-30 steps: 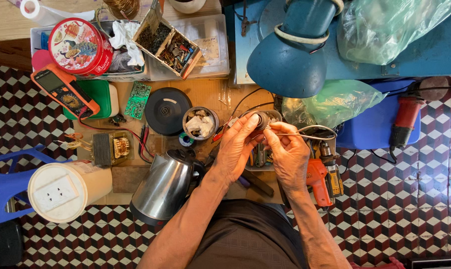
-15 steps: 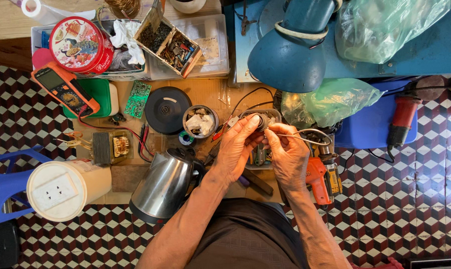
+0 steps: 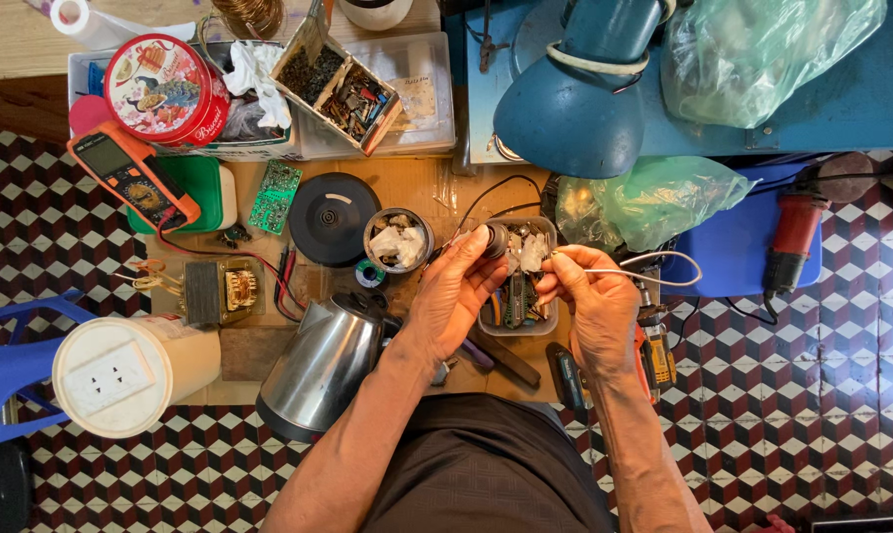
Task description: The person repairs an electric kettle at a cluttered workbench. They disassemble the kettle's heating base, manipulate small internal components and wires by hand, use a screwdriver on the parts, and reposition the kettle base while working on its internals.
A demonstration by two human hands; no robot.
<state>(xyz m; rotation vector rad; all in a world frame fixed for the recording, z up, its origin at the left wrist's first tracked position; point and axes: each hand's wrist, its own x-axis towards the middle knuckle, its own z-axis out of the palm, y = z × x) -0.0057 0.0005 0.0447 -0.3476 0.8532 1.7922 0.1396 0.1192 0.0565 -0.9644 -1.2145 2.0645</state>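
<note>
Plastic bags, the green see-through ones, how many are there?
2. One green plastic bag sits top right on the blue surface; the other bag lies under the blue lamp, beside the right hand.

At mid-frame both hands meet over a small tray (image 3: 518,321) of tools on the bench (image 3: 417,188): the left hand (image 3: 453,293) holds a round part (image 3: 494,240), the right hand (image 3: 594,301) just right of it pinches a wire (image 3: 654,271). A kettle (image 3: 320,367) lies lower left of the left hand, its lid (image 3: 333,218) above it. A meter (image 3: 133,176) and round tin (image 3: 164,89) sit upper left. A lamp (image 3: 575,109) hangs at top centre, a drill (image 3: 654,355) right of the right hand.
</note>
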